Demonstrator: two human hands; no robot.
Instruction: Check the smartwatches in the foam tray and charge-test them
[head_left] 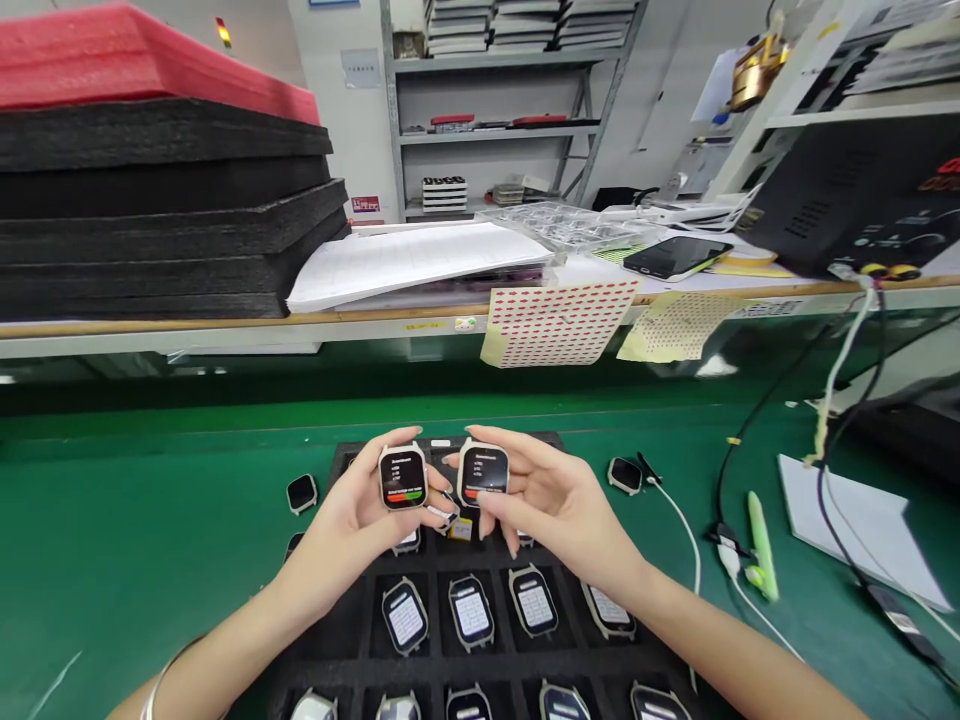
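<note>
I look down on a broad, flat green work surface. A tall stack of black foam slabs topped with red rises well beyond and left of my landmark, a black foam tray split into square compartments. Above that tray's far end I have two bare hands: the left hand and the right hand, both grasping. A slim light-green pen lies right of the tray. The left fingers and thumb hold a pale-framed rectangular watch with red and green buttons lit on its black screen. Just beside it, the right hand grips a matching pale-framed watch with white text, thumb against the lower screen. Over the tray, the two stay apart.
</note>
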